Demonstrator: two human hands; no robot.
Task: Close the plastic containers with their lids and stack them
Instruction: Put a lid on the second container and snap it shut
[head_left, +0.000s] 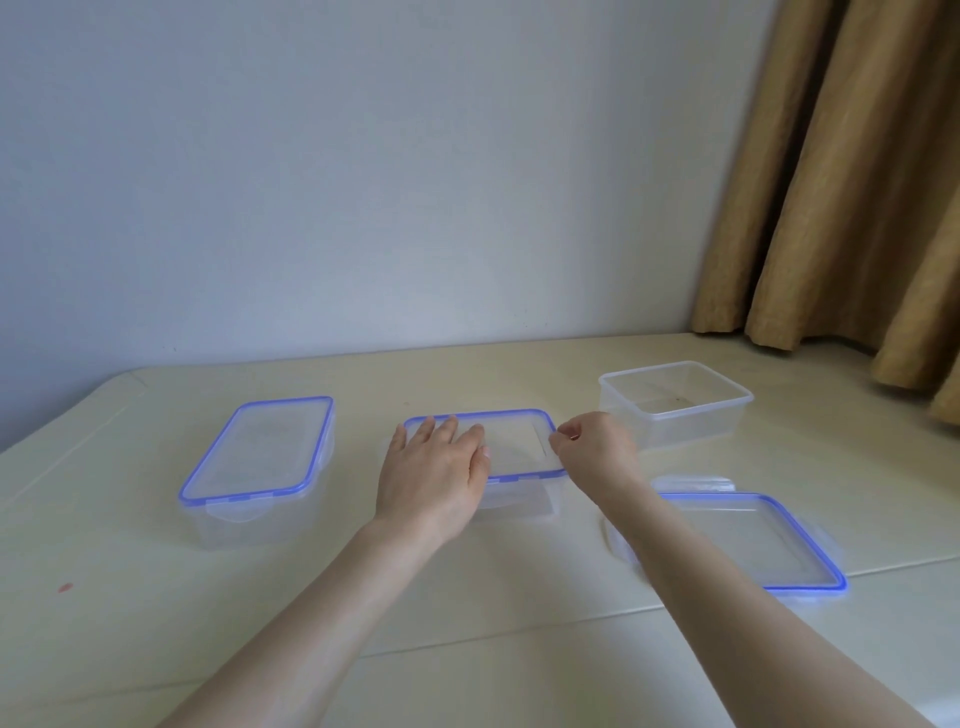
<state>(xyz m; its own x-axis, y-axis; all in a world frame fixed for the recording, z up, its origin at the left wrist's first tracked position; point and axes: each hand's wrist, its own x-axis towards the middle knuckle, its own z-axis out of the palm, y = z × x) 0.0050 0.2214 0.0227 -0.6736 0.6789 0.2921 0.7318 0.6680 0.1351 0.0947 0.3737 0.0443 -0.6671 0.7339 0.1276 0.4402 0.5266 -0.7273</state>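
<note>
Containers sit across my bench (467, 597): a lidded one (257, 467) left, the middle box (519, 499) under my hands, an open tub (675, 405) far right. My left hand (434, 467) presses flat, fingers straight, on the middle lid (511, 441); my right hand (592, 447) pinches its right-edge clip. I should hold the lid level and snap each clip fully down. A spare lid (748, 540) lies under my right forearm, close enough to get knocked.

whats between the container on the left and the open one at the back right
The middle container, lid on, with the left hand flat on it and the right hand at its edge, head view.
</note>
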